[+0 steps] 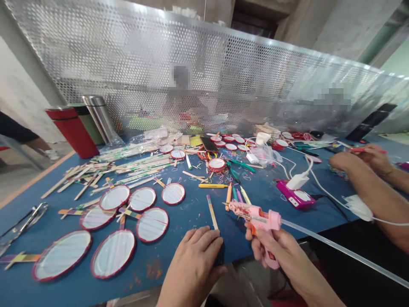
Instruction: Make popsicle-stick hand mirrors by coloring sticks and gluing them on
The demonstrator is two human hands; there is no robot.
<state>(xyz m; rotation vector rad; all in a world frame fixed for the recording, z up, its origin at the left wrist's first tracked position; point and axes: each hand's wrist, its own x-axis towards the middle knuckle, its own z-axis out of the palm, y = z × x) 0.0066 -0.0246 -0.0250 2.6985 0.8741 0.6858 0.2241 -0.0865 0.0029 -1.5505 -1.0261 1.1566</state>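
My right hand (281, 247) is wrapped round the handle of a pink hot glue gun (255, 216), fingers at its orange trigger. The nozzle points left, and a long clear glue stick (338, 249) runs out of its back. At the table's near edge, my left hand (196, 256) lies palm down, its fingers curled over the lower end of a craft stick (211, 211). The visible upper end of that stick is coloured purple and orange. To the left lie several round white discs (113, 253) with red rims and coloured craft-stick handles.
Markers (228, 194) lie beyond the glue gun. Loose craft sticks (86, 175) are heaped at left, near a red flask (73, 132). A purple power strip (295, 196) with white cables sits at right, beside another person's arms (367, 175). A perforated metal screen (143, 64) stands behind.
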